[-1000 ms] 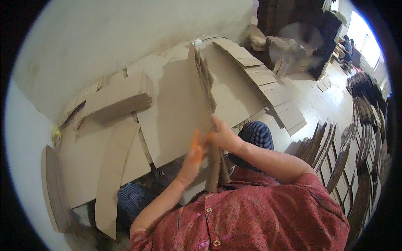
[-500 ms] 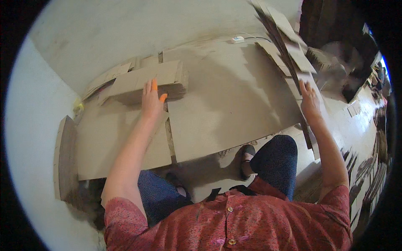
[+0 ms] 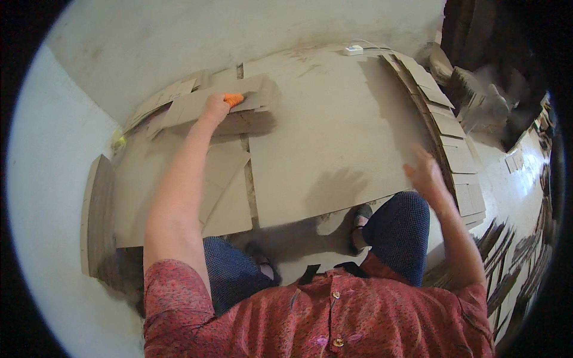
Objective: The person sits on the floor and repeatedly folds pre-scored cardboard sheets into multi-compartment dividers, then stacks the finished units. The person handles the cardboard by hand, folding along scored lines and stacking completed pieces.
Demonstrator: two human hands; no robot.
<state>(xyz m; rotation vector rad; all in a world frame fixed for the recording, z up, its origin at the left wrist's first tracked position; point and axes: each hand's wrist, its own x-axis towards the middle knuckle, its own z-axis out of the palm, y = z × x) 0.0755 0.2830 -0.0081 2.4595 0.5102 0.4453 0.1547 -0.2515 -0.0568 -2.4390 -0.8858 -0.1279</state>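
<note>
My left hand (image 3: pixel 218 106), with orange finger tips, reaches far forward and lies flat on a folded cardboard strip (image 3: pixel 197 107) on top of a stack at the back left. Its fingers are spread on the strip, not closed around it. A large flat cardboard sheet (image 3: pixel 334 137) lies on the floor in front of my knees. My right hand (image 3: pixel 425 173) hovers open above that sheet's right edge, fingers apart and holding nothing; its shadow falls on the sheet.
A row of overlapping cardboard flaps (image 3: pixel 444 125) runs along the right side. More cardboard pieces (image 3: pixel 98 215) stand on edge at the left. A pale wall (image 3: pixel 239 30) rises behind, with a small white box (image 3: pixel 353 50) at its foot. Stacked cardboard (image 3: pixel 513 262) fills the far right.
The big sheet that stood folded up a second ago now lies flat. My left hand moved farther forward onto the strip; my right hand lifted off the right flaps and drew back.
</note>
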